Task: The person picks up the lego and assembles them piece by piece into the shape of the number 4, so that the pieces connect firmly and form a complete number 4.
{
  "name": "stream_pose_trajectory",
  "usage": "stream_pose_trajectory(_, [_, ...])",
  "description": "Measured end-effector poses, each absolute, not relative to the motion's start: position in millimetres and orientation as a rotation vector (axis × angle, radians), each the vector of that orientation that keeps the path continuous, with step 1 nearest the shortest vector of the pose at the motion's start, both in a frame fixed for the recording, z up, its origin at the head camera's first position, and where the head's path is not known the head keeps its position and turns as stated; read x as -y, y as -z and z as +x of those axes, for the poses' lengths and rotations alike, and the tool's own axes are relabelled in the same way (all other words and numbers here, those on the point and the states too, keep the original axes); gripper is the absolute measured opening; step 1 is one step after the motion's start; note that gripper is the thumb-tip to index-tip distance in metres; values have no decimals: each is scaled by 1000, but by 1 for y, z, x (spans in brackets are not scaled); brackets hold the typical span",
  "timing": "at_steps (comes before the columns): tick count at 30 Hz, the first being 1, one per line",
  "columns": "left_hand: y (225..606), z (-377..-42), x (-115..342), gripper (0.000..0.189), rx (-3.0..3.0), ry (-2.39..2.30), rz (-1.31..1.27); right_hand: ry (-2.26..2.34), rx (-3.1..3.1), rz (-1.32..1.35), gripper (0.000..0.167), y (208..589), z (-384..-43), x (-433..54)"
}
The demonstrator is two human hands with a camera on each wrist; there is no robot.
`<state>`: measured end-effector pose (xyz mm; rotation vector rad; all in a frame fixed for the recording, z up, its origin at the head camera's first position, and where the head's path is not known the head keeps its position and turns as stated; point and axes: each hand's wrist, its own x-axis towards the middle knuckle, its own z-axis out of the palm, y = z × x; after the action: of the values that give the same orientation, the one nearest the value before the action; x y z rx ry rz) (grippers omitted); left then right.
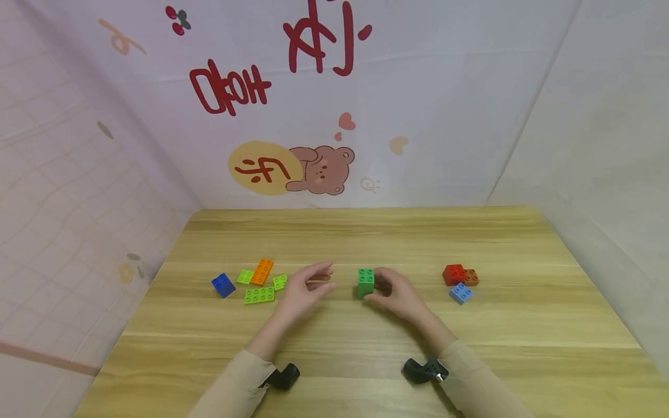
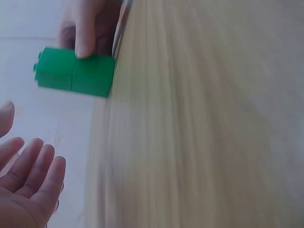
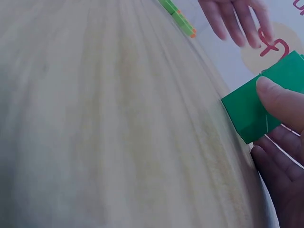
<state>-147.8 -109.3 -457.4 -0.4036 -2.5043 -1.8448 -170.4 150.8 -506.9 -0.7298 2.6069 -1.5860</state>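
I see a wood-grain table [image 1: 345, 354] before a printed white backdrop [image 1: 444, 104]. Midway between its side edges, the right hand [image 1: 395, 295] pinches the green block stack [image 1: 365, 283]; beyond the loosely spread left hand [image 1: 304, 285], wood stretches to the far edge.

Right hand [image 2: 88, 23] at top grips green block stack [image 2: 57, 71], one digit on its side; seam between two blocks visible, studs toward left edge. Left hand [image 2: 31, 192] lower left, palm showing, fingers loosely extended, apart from stack. Bench [image 2: 190, 123], wood grain, blurry, fills right side. Pale backdrop [image 2: 42, 116] at left.
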Motion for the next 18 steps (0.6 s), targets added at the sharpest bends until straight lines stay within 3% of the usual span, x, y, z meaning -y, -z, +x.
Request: stream_pose_trajectory(18, [455,-131,180,46,2545,1640,-285,1628,-2622,-707,42,504,-169,-156])
